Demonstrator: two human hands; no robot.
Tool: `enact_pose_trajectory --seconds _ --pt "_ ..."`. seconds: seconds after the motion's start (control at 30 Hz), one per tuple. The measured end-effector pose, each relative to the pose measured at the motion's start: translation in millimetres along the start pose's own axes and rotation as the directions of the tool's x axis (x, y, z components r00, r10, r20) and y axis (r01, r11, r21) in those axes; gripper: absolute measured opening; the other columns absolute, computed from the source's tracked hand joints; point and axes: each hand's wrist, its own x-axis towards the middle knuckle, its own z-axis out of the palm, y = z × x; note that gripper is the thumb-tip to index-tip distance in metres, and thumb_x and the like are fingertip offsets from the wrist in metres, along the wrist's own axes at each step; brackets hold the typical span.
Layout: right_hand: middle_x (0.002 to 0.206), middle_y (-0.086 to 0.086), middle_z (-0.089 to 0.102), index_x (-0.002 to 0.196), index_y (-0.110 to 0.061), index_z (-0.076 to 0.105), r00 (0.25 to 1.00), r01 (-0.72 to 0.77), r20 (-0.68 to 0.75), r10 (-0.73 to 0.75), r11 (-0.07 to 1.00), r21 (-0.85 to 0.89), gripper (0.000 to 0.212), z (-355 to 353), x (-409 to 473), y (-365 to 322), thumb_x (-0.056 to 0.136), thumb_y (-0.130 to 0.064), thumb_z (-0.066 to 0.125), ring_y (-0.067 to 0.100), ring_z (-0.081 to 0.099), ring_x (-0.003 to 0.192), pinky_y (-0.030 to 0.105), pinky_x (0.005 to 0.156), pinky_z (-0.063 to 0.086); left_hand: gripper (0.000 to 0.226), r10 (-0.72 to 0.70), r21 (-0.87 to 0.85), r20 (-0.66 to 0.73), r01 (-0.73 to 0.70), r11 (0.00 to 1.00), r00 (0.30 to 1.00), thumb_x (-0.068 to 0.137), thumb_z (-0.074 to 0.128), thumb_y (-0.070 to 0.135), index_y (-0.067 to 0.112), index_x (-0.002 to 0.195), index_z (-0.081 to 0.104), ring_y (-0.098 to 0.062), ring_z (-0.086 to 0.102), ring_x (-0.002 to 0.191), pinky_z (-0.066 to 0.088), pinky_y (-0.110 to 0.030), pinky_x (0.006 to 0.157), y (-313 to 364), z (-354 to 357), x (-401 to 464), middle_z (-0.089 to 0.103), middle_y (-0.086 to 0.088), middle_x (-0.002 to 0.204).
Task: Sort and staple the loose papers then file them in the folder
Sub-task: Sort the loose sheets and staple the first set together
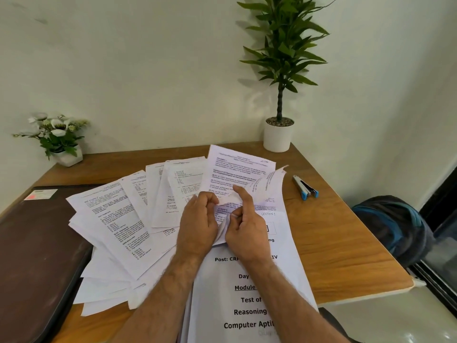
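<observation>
Over the fanned papers (118,219), left hand (197,224) and right hand (244,231) both pinching a sheet (237,174)

Soft, even daylight fills the room; the tall potted plant (282,70) throws a faint shadow leftward on the wall (148,70). Wide-angle bending curves the worktop (346,243) edges.

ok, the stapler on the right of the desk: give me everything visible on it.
The small silver metal stapler with blue plastic ends lies on the bare wooden desk top, right of the fanned white printed papers and clear of them. It lies closed and flat, running diagonally, blue end toward the near right. Neither hand touches it; both are busy with sheets. The white plant pot stands behind it, apart.
</observation>
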Motion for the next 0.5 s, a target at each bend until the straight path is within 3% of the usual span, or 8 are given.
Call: enact_pose_trajectory --seconds 0.07,0.17,0.3,0.37,0.43,0.5 --pt "0.087 -0.014 0.066 0.144 -0.047 0.028 1.0 -0.028 0.003 0.028 1.0 -0.005 0.064 0 0 -1 0.095 -0.016 0.055 0.007 0.064 0.073 0.022 0.062 0.053 0.016 -0.008 -0.009 0.026 0.008 1.0 1.0 0.103 0.049 0.023 0.039 0.106 0.045 -0.017 0.07 0.085 0.061 -0.042 0.072 3 0 -2 0.069 0.01 0.096" --pt "0.096 -0.008 0.07 0.135 -0.044 0.036 0.999 -0.041 0.009 0.041 0.999 -0.008 0.052 -3 1 -2 0.096 -0.016 0.055 0.011 0.067 0.081 0.028 0.072 0.058 0.028 0.011 -0.008 0.02 -0.011 1.0 1.0 0.1 0.052 0.017 0.032 0.123 0.058 -0.014 0.073 0.089 0.06 -0.033 0.08 5 1 -3 0.077 0.008 0.101" --pt "0.094 -0.004 0.071 0.122 -0.039 0.046 0.999 -0.039 0.008 0.039 0.999 -0.006 0.036 -2 3 -1 0.097 -0.016 0.056 0.014 0.067 0.08 0.028 0.071 0.056 0.029 0.101 -0.211 0.124 -0.073 0.975 0.987 0.093 0.053 0.019 0.021 0.104 0.079 -0.008 0.072 0.097 0.057 -0.03 0.085 5 -6 -3 0.078 0.011 0.102" --pt "0.093 -0.004 0.068 0.117 -0.034 0.052 0.999 -0.035 -0.005 0.035 0.999 -0.026 0.032 -1 4 0 0.095 -0.011 0.054 0.016 0.066 0.081 0.025 0.07 0.053 0.034 -0.111 -0.404 0.107 0.146 0.903 0.988 0.094 0.047 0.023 0.015 0.091 0.081 -0.017 0.075 0.084 0.059 -0.033 0.078 9 -8 2 0.079 0.002 0.086" --pt "0.1 -0.005 0.067 0.112 -0.034 0.055 0.998 -0.056 -0.005 0.056 0.998 -0.034 0.031 -2 6 -1 0.095 -0.008 0.052 0.015 0.066 0.086 0.026 0.072 0.056 0.035 -0.409 -0.51 0.07 0.385 0.769 0.91 0.1 0.046 0.025 0.015 0.088 0.077 -0.026 0.075 0.075 0.062 -0.04 0.074 9 -6 16 0.076 -0.006 0.075" --pt "0.111 -0.003 0.068 0.111 -0.032 0.057 0.998 -0.058 -0.003 0.058 0.998 -0.039 0.029 -4 8 -1 0.095 -0.008 0.052 0.015 0.065 0.091 0.027 0.074 0.058 0.022 -0.481 -0.33 0.007 0.456 0.826 0.876 0.101 0.056 0.025 0.019 0.092 0.075 -0.024 0.073 0.082 0.06 -0.034 0.075 2 -4 35 0.076 0.0 0.08"
